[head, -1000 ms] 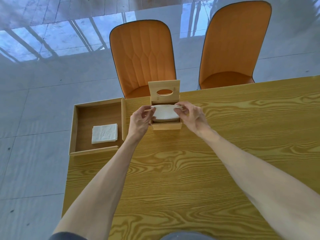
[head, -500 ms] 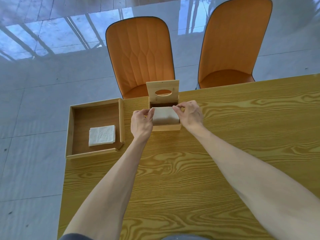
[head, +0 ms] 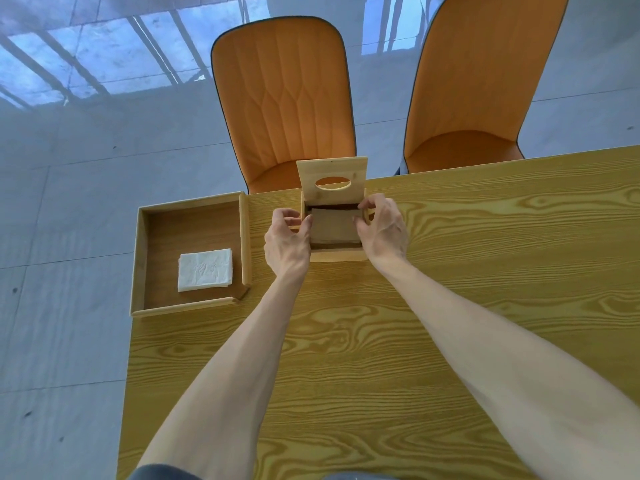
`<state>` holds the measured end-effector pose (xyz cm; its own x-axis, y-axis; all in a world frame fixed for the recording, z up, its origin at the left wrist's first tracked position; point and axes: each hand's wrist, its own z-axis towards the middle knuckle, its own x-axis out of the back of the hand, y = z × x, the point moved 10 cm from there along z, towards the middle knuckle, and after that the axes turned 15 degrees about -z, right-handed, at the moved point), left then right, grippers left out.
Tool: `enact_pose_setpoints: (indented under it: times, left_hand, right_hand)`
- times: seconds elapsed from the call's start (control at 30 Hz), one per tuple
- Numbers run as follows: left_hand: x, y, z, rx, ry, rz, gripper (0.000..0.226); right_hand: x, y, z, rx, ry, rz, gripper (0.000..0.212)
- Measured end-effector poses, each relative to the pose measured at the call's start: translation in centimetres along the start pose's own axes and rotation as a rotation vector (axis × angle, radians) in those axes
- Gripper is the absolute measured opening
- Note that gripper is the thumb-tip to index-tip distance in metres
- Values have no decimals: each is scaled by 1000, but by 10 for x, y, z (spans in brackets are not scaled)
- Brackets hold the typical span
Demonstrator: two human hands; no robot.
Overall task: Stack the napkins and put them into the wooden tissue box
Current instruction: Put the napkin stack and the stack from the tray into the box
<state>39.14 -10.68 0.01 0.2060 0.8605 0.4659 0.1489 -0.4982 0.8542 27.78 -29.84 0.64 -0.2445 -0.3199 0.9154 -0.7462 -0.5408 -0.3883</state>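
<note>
The wooden tissue box (head: 337, 254) stands at the table's far edge with its lid (head: 332, 171) tilted up; the lid has an oval hole. A stack of napkins (head: 334, 226) lies low inside the box, in shadow. My left hand (head: 285, 244) is at the box's left side, thumb and fingers against the stack's left end. My right hand (head: 384, 230) is at the right side, its fingertips on the stack's right end. One more folded white napkin (head: 205, 270) lies in the wooden tray (head: 136, 265) to the left.
The tray overhangs the left edge of the wooden table (head: 381, 341). Two orange chairs (head: 284, 98) (head: 478, 81) stand behind the table's far edge. Grey tiled floor lies to the left and beyond.
The napkin stack, bowed and held above the box a second ago, has been pressed down flat into the box. Both hands have followed it down at its ends.
</note>
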Motion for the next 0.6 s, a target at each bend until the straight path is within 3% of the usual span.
enact_pose_setpoints:
  times: [0.2,0.37,0.5,0.6]
  left_hand:
    - [17,0,-6,-10,-28,-45,31]
    - [67,-15,-4,-41,41,-65,29]
    - [118,-36,0,8,134,-46,26]
    - [156,-54,7,20,210,3,25]
  right_hand:
    - [10,-3,-9,33,88,61,26]
    - [30,-31,-39,139,221,159,28]
    - [24,-73,-66,210,181,282,24]
    - [-2,-112,-81,248,14,367,27]
